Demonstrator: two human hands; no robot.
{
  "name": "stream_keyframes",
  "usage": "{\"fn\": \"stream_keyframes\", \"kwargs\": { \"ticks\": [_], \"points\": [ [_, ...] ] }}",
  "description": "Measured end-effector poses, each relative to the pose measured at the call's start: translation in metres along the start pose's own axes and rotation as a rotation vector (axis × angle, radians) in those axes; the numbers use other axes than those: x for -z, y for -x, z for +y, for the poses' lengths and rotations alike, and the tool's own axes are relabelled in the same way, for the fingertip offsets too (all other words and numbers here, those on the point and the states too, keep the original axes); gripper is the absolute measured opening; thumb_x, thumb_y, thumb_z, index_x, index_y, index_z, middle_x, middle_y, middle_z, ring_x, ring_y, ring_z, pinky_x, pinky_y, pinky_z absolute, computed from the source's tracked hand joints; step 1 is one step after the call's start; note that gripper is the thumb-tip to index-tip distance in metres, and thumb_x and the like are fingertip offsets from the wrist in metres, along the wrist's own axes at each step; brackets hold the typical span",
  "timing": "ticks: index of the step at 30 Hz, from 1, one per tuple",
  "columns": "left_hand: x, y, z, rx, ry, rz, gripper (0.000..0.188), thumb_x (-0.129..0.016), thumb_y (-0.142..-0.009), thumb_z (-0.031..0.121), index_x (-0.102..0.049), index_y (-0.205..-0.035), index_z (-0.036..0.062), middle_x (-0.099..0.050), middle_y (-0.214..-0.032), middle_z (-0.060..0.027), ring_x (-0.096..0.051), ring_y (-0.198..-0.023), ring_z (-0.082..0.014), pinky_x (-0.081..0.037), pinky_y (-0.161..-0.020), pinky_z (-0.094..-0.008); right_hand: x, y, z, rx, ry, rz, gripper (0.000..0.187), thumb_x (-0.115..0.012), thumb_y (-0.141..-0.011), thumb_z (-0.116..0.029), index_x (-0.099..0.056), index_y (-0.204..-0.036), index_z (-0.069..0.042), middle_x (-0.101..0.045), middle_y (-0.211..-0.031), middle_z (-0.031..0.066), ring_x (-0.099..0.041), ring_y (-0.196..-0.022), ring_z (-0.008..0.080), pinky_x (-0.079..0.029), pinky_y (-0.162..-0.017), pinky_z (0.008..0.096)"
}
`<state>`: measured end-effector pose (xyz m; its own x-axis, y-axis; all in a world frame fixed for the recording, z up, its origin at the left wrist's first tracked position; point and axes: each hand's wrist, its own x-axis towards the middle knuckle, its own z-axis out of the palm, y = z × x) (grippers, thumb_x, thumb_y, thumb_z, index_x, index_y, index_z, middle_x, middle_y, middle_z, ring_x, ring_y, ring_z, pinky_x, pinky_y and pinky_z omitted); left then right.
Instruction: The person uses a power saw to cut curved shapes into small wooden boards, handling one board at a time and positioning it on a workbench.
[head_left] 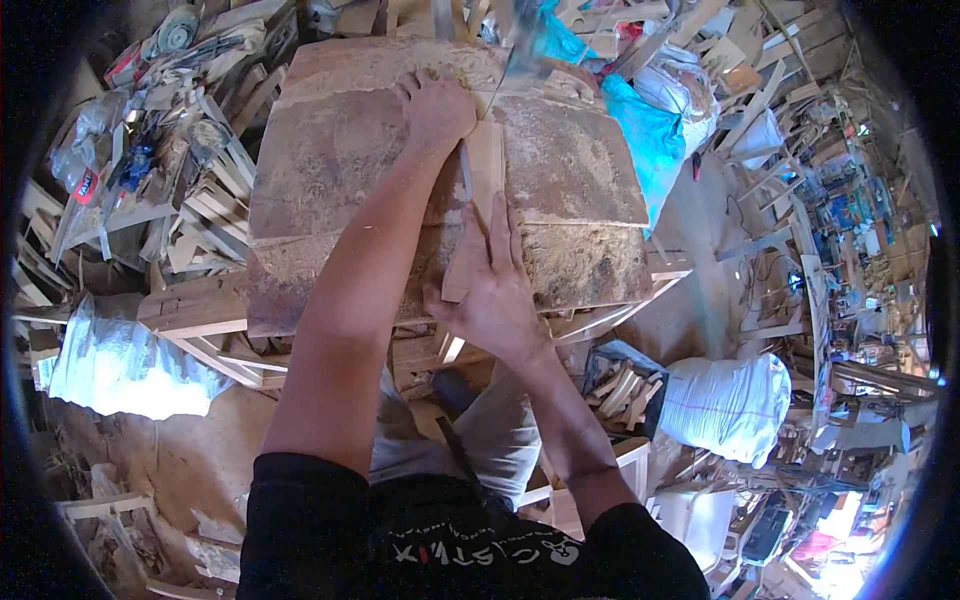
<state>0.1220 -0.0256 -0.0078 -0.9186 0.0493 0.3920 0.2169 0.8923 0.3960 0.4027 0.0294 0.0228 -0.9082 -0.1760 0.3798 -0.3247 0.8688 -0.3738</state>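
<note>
The sawdust-dusted worktable [330, 180] stands in front of the person, and the wooden piece [486, 165] lies on it, lengthwise from near its front edge toward its far side. The left hand [438, 108] rests palm down on the far part of the worktable, just left of the wooden piece's far end, with its fingers spread on the surface; whether its edge touches the wood, one cannot tell. The right hand [492, 300] lies over the near end of the wooden piece at the worktable's front edge, its fingers stretched forward and slightly parted, its thumb out to the left; whether they pinch the wood cannot be told. A blurred bluish shape [527, 60] shows at the worktable's far edge. Turquoise plastic [640, 140] hangs beside its right side, a bulging white sack [730, 405] sits to its near right, and scrap wood [215, 205] is heaped to its left.
</note>
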Motion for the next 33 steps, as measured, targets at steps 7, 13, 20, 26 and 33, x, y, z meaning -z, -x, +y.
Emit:
{"fn": "stream_keyframes", "kwargs": {
  "ticks": [7,13,20,26,33],
  "points": [
    [0.007,-0.004,0.006,0.029,-0.031,-0.096,0.061,-0.054,-0.096,0.035,-0.052,-0.146,0.0012,-0.04,-0.157,-0.0287,-0.029,-0.15,-0.0484,-0.018,-0.123,-0.0652,-0.003,-0.002,0.005,0.006,0.024,0.018,0.111,-0.085,-0.073,-0.039,-0.029,-0.152,0.016,-0.019,-0.157,0.0428,-0.024,-0.147,0.0605,-0.033,-0.12,0.0589],
    [-0.002,-0.005,0.004,0.015,-0.012,-0.017,0.059,-0.06,-0.09,0.032,-0.056,-0.14,-0.0006,-0.048,-0.15,-0.0267,-0.036,-0.144,-0.0497,-0.02,-0.121,-0.0659,-0.005,-0.003,0.009,0.017,0.051,0.01,0.116,-0.087,-0.071,-0.042,-0.028,-0.153,0.015,-0.019,-0.159,0.0407,-0.025,-0.147,0.0599,-0.033,-0.12,0.058],
    [0.002,-0.005,0.007,0.025,0.022,-0.027,0.058,-0.056,-0.093,0.028,-0.054,-0.146,0.0045,-0.045,-0.154,-0.0263,-0.034,-0.147,-0.0481,-0.019,-0.122,-0.065,-0.001,-0.005,0.007,0.0,0.038,0.022,0.113,-0.09,-0.069,-0.034,-0.03,-0.154,0.01,-0.024,-0.158,0.04,-0.032,-0.145,0.0569,-0.038,-0.118,0.0559],
    [0.011,-0.004,0.012,0.04,0.014,-0.072,0.059,-0.056,-0.092,0.03,-0.054,-0.145,0.0042,-0.047,-0.152,-0.0256,-0.035,-0.146,-0.0477,-0.019,-0.121,-0.0646,0.002,-0.004,0.006,-0.017,0.042,-0.025,0.119,-0.093,-0.064,-0.034,-0.03,-0.155,0.009,-0.022,-0.16,0.0382,-0.032,-0.146,0.055,-0.039,-0.117,0.0552],
    [0.002,-0.007,0.006,0.04,0.03,0.018,0.057,-0.057,-0.091,0.029,-0.057,-0.142,0.0022,-0.048,-0.15,-0.0258,-0.037,-0.143,-0.0482,-0.02,-0.12,-0.0636,0.001,-0.007,0.009,-0.031,0.04,-0.041,0.119,-0.093,-0.065,-0.035,-0.029,-0.156,0.008,-0.018,-0.162,0.037,-0.028,-0.148,0.0552,-0.036,-0.119,0.0555]
  ]
}}
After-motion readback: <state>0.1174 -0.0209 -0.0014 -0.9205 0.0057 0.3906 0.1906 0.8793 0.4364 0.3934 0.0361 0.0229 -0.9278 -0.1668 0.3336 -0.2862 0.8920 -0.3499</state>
